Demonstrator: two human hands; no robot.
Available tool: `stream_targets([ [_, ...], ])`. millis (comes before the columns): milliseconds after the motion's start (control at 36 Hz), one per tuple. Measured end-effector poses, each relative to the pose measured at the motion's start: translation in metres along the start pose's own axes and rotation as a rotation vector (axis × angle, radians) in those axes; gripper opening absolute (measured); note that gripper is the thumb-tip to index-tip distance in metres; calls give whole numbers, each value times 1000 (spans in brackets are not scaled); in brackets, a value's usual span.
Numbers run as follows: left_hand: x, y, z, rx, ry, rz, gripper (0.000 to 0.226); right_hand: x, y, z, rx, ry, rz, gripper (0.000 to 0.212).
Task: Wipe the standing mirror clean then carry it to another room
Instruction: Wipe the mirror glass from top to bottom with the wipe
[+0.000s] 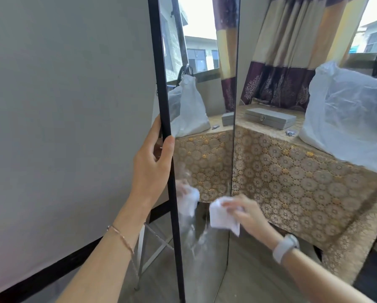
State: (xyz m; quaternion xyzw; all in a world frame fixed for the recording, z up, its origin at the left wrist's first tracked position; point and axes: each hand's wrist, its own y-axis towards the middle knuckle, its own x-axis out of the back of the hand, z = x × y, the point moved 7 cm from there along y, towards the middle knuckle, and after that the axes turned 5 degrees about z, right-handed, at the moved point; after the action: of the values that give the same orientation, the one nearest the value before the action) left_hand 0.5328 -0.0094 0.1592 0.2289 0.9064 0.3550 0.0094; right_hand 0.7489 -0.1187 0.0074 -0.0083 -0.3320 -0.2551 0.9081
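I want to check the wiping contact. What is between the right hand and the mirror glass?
In the head view, a crumpled white cloth lies between the right hand and the mirror glass, held against its lower part.

Left hand [152,162] around mirror [202,106] frame, right hand [247,212] with white cloth [222,215] on glass

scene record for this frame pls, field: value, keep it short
mirror: standing mirror, black frame, upright, seen at a steep angle
left hand: left hand wrapped around the frame's left edge
right hand: right hand holding a white cloth at the lower glass
glass state: streaks on the lower part near the cloth
table: patterned gold tablecloth, right of the mirror
on table: grey box, white plastic bag
task stage: wiping; carrying not yet begun
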Motion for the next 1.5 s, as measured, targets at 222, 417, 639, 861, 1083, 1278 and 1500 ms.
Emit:
stream_targets([
  [222,-1,3,0,53,-23,46,45,54,26,179,489,289,-324,31],
  [417,3,0,-9,28,-37,17,46,-28,3,107,386,262,-160,43],
  [639,4,-1,-6,46,-36,76,45,-57,-25,1,-21,25,223,44],
  [861,-4,4,-3,77,-185,189,34,46,10,179,448,254,-188,29],
  [1083,-5,6,4,121,-269,258,40,14,14,210,511,403,-326,26],
  [1278,-3,2,9,78,-253,312,33,-75,-28,59,256,397,-88,34],
  [1500,-11,-20,35,114,-96,229,43,-109,-61,-85,-229,-30,235,62],
])
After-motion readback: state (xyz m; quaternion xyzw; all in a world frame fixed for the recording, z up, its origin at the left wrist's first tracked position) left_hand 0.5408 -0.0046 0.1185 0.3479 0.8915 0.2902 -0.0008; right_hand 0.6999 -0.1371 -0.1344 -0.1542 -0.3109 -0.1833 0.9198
